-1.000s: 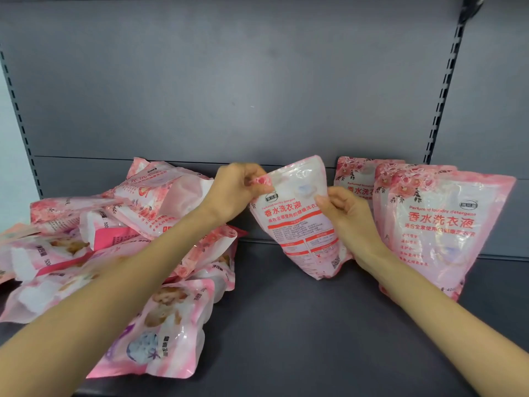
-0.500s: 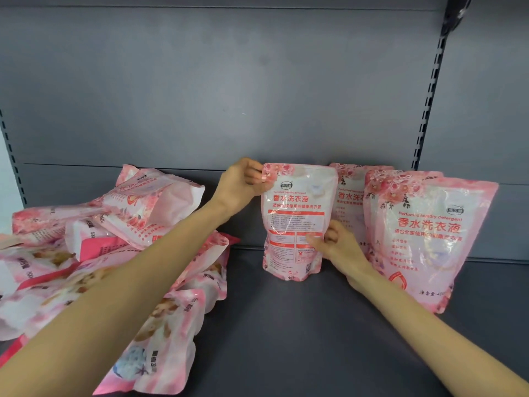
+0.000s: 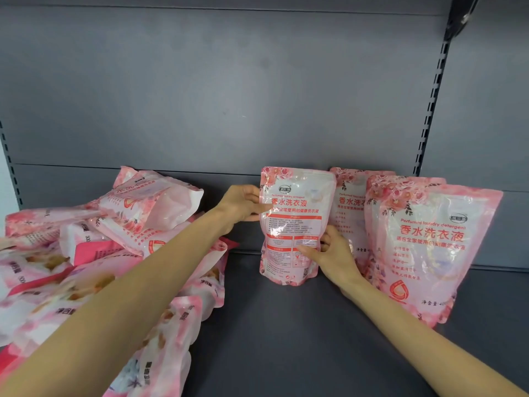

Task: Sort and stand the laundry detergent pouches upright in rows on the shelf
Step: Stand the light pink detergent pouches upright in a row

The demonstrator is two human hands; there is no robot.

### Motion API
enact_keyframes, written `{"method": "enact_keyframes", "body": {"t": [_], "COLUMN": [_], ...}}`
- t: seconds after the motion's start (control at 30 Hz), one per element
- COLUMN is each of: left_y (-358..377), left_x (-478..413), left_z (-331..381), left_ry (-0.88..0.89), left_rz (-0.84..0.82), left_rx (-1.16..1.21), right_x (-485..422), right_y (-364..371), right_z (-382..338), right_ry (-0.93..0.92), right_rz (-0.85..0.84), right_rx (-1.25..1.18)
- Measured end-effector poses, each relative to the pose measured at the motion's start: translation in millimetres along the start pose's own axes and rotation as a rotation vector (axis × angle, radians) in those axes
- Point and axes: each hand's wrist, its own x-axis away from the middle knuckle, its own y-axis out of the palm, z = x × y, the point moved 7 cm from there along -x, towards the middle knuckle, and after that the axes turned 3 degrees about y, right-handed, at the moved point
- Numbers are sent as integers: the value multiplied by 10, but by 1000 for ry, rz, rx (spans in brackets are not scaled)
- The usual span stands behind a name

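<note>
Laundry detergent pouches, pink with a rose print, sit on a dark grey shelf [image 3: 286,333]. At nine o'clock from where we stand, a heap [image 3: 100,253] of them lies flat and overlapping, none upright.

Our left hand [image 3: 243,204] reaches past the heap toward twelve o'clock. It pinches the upper left edge of one held pouch [image 3: 294,224], with the thumb on the front. This pouch is upright near the back wall [image 3: 229,96]. We cannot tell whether its base rests on the shelf or sits just above it. Our right hand [image 3: 329,256] grasps its lower right edge, thumb in front and fingers curled behind.

At one o'clock, just beside it, a second pouch [image 3: 347,207] stands against the back wall. At two o'clock, nearer to us, a third pouch [image 3: 429,247] stands in front of the second, tilted slightly to the right.

We judge the task to be at an early stage. Two pouches are standing, one is being set in place, and most remain in the heap waiting to be sorted.
</note>
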Motion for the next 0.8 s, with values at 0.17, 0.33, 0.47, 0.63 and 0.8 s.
{"method": "enact_keyframes", "body": {"t": [0.17, 0.33, 0.47, 0.63, 0.8], "left_y": [-31, -47, -58, 2, -2], "left_x": [-71, -99, -37, 302, 737], "left_z": [-24, -36, -24, 77, 215], "left_ry": [-24, -17, -5, 103, 265], "left_rz": [50, 93, 42, -108, -97], "left_rx": [-7, -68, -195, -776, -1224], "right_x": [-97, -153, -117, 4, 203], "right_y": [61, 97, 97, 132, 133], "right_z": [49, 75, 52, 33, -24], "right_ry": [25, 41, 52, 61, 23], "right_rz": [5, -8, -76, -203, -202], "right_rx": [22, 44, 140, 432, 751]}}
